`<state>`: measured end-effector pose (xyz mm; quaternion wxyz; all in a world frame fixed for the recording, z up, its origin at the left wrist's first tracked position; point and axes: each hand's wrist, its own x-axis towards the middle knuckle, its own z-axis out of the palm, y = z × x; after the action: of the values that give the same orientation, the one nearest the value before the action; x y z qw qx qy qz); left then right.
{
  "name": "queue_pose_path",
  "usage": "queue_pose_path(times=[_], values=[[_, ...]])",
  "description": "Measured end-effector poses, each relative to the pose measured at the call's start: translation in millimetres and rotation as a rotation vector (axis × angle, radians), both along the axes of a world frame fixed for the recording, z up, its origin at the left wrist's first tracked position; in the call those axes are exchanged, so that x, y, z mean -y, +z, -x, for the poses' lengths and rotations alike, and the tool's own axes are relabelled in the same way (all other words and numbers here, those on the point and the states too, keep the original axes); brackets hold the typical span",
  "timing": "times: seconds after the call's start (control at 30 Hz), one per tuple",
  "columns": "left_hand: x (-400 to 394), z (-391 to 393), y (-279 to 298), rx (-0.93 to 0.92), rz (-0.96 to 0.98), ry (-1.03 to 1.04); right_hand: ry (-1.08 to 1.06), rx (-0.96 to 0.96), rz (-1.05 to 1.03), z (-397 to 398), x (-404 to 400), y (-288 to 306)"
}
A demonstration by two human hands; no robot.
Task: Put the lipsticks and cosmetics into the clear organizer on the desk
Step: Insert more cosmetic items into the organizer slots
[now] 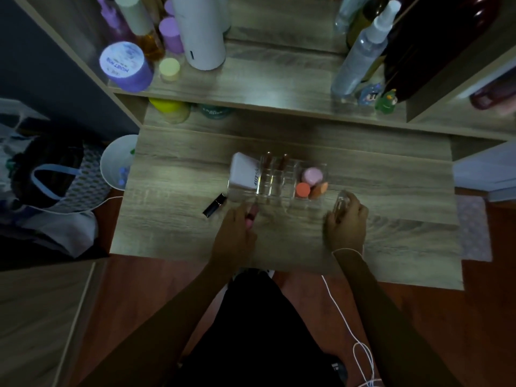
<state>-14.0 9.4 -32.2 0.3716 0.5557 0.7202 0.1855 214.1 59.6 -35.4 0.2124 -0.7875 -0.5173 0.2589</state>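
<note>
The left hand [237, 227] rests on the wooden surface [173, 219] with its fingers [250, 212] curled around a pink lipstick [250, 219], which pokes out between them. Just beyond those fingers stands the clear organizer [276, 180]. Its left compartment holds a white box [245, 171], its middle slots hold two brown-capped lipsticks [275, 162] standing upright, and its right compartment holds a pink sponge [312, 175] and two orange sponges [310, 190]. To the left of the left fingers, near but apart, a black lipstick tube [215, 205] lies on its side. The right hand [347, 219] sits off the organizer's right front corner, its fingers [333, 219] wrapped around a small clear bottle [341, 203] whose top shows above them.
</note>
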Motion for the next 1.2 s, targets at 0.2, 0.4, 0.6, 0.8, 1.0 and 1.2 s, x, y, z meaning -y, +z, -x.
queue_pose_path(times=[0.2,0.4,0.6,0.8,1.0,1.2], values=[[-3.2,-26.0,14.6,0.068,-0.039,-0.095,-0.008,-0.078,0.083,-10.3,-9.3,14.2],[-20.8,-37.3,31.9,0.087,-0.113,-0.191,0.015,-0.206,0.041,-18.8,-7.8,29.6],[-36.4,-31.9,50.9,0.088,-0.312,-0.178,-0.044,-0.275,-0.168,-22.5,-26.9,59.0],[-59.3,-18.1,58.3,0.068,-0.413,-0.054,-0.06,-0.361,-0.325,-6.7,-67.6,93.2],[-77.6,-9.2,52.1,0.096,-0.403,0.048,0.16,-0.304,-0.328,27.2,-86.3,97.1],[-86.4,-7.9,45.5,0.109,-0.373,0.095,0.314,-0.319,-0.285,40.8,-93.8,86.9]])
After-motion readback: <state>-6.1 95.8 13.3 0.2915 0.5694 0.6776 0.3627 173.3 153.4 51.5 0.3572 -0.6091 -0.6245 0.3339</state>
